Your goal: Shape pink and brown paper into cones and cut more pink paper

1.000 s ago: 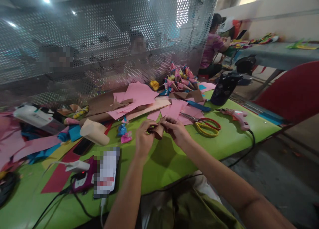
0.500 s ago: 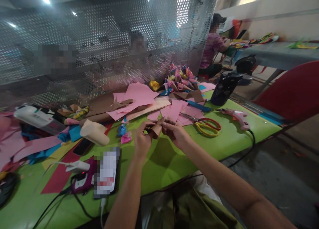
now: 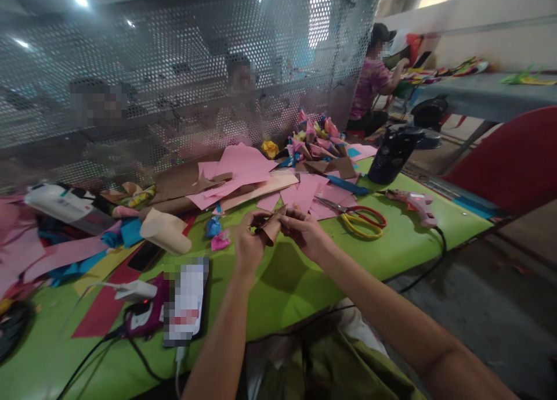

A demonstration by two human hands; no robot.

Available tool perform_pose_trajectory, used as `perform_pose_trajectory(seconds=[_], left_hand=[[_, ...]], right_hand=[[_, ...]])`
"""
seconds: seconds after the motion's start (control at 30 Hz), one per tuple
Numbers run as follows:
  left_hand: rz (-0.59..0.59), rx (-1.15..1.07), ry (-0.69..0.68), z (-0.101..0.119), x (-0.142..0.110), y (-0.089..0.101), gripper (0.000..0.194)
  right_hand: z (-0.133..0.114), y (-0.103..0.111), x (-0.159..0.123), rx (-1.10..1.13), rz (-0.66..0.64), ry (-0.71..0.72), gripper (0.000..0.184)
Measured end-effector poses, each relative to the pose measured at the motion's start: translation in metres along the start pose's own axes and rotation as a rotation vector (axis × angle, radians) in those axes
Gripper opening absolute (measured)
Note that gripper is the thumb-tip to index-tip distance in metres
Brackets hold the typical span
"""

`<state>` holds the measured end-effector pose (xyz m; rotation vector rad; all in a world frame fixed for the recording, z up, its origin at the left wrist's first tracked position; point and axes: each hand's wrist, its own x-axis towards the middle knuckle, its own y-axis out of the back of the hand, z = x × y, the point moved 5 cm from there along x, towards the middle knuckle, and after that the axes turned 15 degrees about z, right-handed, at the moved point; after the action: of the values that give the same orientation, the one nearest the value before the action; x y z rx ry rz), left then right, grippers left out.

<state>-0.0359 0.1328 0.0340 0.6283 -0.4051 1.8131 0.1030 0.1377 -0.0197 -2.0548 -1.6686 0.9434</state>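
A small cone of brown paper (image 3: 272,229) is held above the green table (image 3: 331,266), its wide end toward me and its tip pointing away to the right. My left hand (image 3: 250,237) grips the wide end from the left, fingers curled round it. At the tip, my right hand (image 3: 304,229) pinches the paper between thumb and fingers. Left of my hands lie a blue crumpled piece (image 3: 213,227) and a pink one (image 3: 220,240). To the right rest scissors (image 3: 361,221) with red and yellow handles, partly over pink paper sheets (image 3: 319,194).
A pink glue gun (image 3: 420,205) with a black cord and a dark tumbler (image 3: 391,159) stand at right. Finished-looking paper cones (image 3: 315,136) are heaped at the back. At left are a phone (image 3: 187,301), a purple power strip (image 3: 150,316) and a cream paper roll (image 3: 165,231). Another person (image 3: 369,86) sits beyond.
Both hands stay nearly in place on the brown paper cone, with slight shifts of the fingers. The person in the background has raised an arm.
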Motion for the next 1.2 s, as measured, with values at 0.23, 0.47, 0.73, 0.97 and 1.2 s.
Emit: perform_pose_trajectory(seconds=[0.23, 0.47, 0.73, 0.97, 1.2], left_hand=[[-0.027, 0.047, -0.034, 0.000, 0.000, 0.000, 0.011], [-0.024, 0.054, -0.133, 0.007, 0.002, 0.000, 0.007], [-0.031, 0.064, -0.165, 0.006, 0.000, 0.001, 0.007], [-0.029, 0.046, -0.105, 0.000, -0.001, 0.001, 0.007], [-0.017, 0.040, -0.073, -0.003, -0.002, 0.000, 0.005]], right_hand=[[0.001, 0.000, 0.000, -0.003, -0.001, 0.004, 0.039], [0.001, 0.000, 0.000, -0.009, -0.018, 0.017, 0.038], [0.002, 0.001, -0.001, 0.016, 0.006, 0.019, 0.037], [0.002, 0.000, -0.001, 0.026, 0.002, 0.003, 0.039], [0.002, 0.000, -0.002, 0.014, 0.011, -0.013, 0.041]])
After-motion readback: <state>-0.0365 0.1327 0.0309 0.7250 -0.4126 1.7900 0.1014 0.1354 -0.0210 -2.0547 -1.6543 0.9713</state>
